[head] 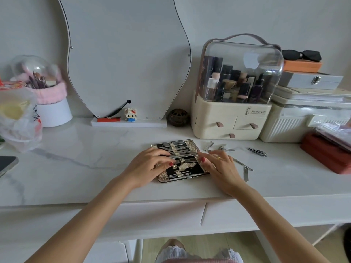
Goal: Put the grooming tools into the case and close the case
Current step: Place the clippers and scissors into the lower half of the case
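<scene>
Open flat grooming-tool case with black lining and gold textured straps (187, 142) lies mid-front on the white marble-look vanity top (85, 158), both halves spread, metal tools strapped in the far half and a few in the near half. Left hand (147, 167) lies on the case's left side, fingers curled onto a slim metal tool (185, 160) at the hinge line; grip looks like a pinch, not fully clear. Right hand (221, 166), gold ring on one finger, has its fingers bent onto the tool's right end at the case's right edge; can't tell if it pinches or only presses.

Loose tools on the top, right of the case: small silver nail clipper (208, 145), second clipper (222, 147), dark-handled nipper (258, 151) further right, long thin metal file (243, 164) and short metal tool (246, 174) just beside the right hand.

Behind: cream cosmetic organiser with clear domed lid (231, 118), printed "Serious Life", white apple-shaped sticker on the dome. Wavy-edged mirror (123, 54) stands centre-back, small brick-built cat figure (130, 114) on its base. Black sunglasses (302, 55) sit on an orange box (302, 65) far right.
</scene>
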